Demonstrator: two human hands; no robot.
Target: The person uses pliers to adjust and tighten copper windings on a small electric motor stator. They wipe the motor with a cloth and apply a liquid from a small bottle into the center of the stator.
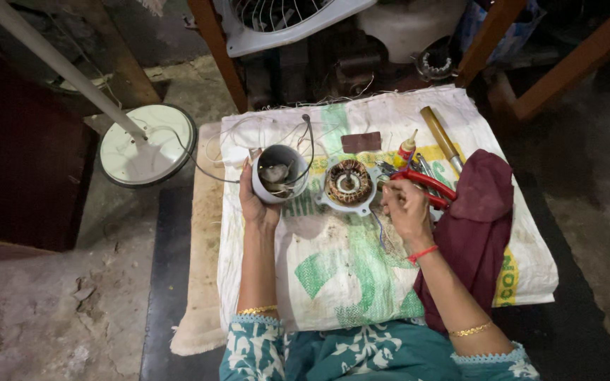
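My left hand [254, 202] grips a grey cup-shaped motor housing [279, 174] with wires trailing from it, held just above a white woven sack [333, 282]. Right of it lies a motor stator [348, 183] with copper windings in a white frame. My right hand [405, 206] hovers beside the stator, fingers pinched together on something too small to make out. Red-handled pliers [428, 185] lie just beyond that hand.
A maroon cloth [478, 226] lies at the sack's right. A small glue bottle [405, 149], a wooden-handled tool [440, 137] and a dark rectangular pad [361, 142] rest at the far side. A fan stand base [146, 144] sits left; a fan guard [277, 21] beyond.
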